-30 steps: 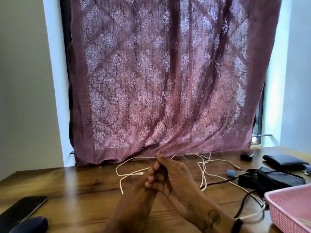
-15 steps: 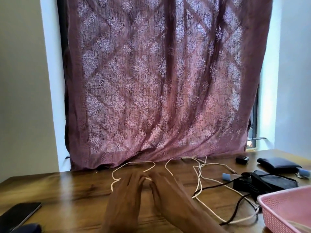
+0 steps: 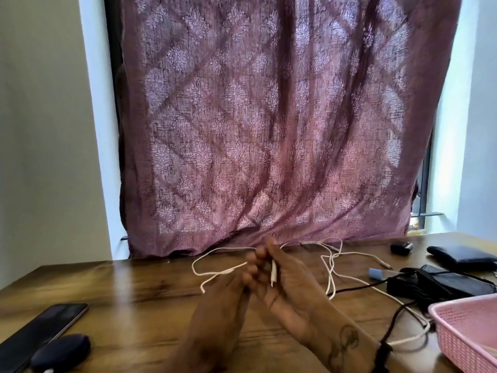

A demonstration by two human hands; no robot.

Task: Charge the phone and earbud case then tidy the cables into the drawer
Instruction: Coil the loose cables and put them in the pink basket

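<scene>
A thin white cable (image 3: 215, 273) loops across the wooden table (image 3: 134, 289) and tangles further right. My right hand (image 3: 287, 286) is turned palm up and pinches the cable near its end, so the white plug (image 3: 273, 275) hangs over the palm. My left hand (image 3: 223, 302) meets it fingertip to fingertip and pinches the cable's leftward run. A dark phone (image 3: 40, 332) lies flat at the lower left. Next to it sits a dark oval earbud case (image 3: 61, 351). No drawer is in view.
At the right lie a black power adapter with black cord (image 3: 443, 285), a small blue piece (image 3: 376, 273), a black wallet (image 3: 457, 255), a small black box (image 3: 401, 247) and a pink mesh basket (image 3: 473, 335). A purple curtain (image 3: 269, 130) hangs behind the table.
Half a second ago both hands lay palms down on the cable. Now the right hand has turned palm up with the plug in its fingers, and the left hand pinches the cable beside it.
</scene>
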